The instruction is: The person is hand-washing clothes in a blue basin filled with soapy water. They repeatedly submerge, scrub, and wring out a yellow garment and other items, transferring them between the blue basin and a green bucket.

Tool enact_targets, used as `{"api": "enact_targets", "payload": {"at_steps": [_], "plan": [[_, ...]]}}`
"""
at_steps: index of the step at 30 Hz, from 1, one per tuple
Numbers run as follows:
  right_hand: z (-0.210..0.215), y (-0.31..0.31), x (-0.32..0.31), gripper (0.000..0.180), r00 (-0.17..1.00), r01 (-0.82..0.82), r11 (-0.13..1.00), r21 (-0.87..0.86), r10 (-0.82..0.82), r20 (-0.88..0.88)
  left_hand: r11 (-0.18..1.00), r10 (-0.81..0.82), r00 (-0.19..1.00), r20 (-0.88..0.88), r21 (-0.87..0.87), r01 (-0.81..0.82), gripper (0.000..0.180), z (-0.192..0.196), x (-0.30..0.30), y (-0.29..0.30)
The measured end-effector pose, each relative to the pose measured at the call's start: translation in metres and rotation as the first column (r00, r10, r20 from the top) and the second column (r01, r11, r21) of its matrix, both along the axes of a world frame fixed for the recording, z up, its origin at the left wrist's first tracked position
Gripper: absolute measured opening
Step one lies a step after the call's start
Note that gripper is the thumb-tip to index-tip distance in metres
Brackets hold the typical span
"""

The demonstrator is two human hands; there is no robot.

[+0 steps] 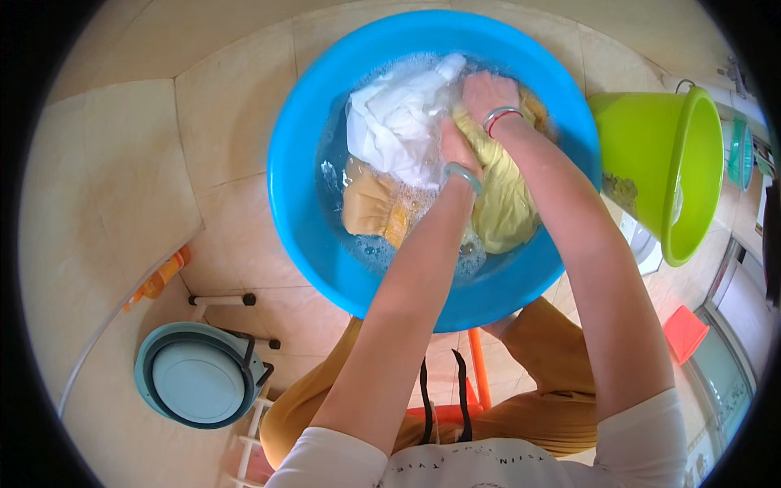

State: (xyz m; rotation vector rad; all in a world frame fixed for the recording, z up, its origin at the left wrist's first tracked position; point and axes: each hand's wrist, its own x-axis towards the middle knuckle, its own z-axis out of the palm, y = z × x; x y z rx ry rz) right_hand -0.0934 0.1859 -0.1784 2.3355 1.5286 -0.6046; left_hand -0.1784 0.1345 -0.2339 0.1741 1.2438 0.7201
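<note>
Both my hands are down in a large blue basin (297, 236) of sudsy water. My right hand (490, 92) is closed on a soaked pale-yellow garment (506, 203) near the far side. Just nearer and to the left, my left hand (460, 145) is closed at the same garment's edge, with its fingers partly hidden beneath it. A white garment (390, 122) floats bunched up beside my left hand. Closer to me in the water lies a tan cloth (366, 203) with a gathered edge. Some tan-yellow cloth (534, 110) shows past my right wrist.
A lime-green bucket (643, 138) stands tilted-looking against the basin's right side. To the lower left is a grey-blue folding basin (199, 382) by a white rack. An orange bottle (163, 272) sits by the left wall. Orange stool legs (478, 370) show between my knees.
</note>
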Motion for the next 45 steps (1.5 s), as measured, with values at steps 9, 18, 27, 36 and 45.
{"api": "enact_targets", "payload": {"at_steps": [9, 18, 27, 36, 45], "plan": [[0.054, -0.103, -0.057, 0.019, 0.977, -0.19, 0.912, 0.363, 0.211, -0.02, 0.972, 0.017, 0.903, 0.43, -0.219, 0.086, 0.049, -0.021, -0.017, -0.004], [0.046, -0.088, -0.07, 0.022, 0.999, -0.034, 0.912, 0.409, 0.041, -0.008, 0.994, -0.107, 0.831, 0.545, 0.064, 0.086, 0.04, -0.024, -0.016, -0.014], [0.01, -0.021, -0.019, 0.022, 0.995, -0.016, 0.976, 0.219, -0.006, 0.099, 0.999, 0.039, 0.904, 0.425, -0.018, -0.034, 0.052, 0.003, -0.013, -0.003], [0.005, -0.026, 0.012, 0.022, 0.997, 0.048, 0.97, 0.239, -0.061, 0.048, 0.99, 0.027, 0.95, 0.311, -0.142, 0.018, 0.057, 0.023, 0.003, -0.004], [0.085, -0.177, -0.064, 0.03, 0.77, 0.227, 0.845, 0.484, 0.148, -0.621, 0.886, -0.46, 0.888, 0.005, -0.066, 0.459, 0.058, 0.032, -0.043, -0.005]]}}
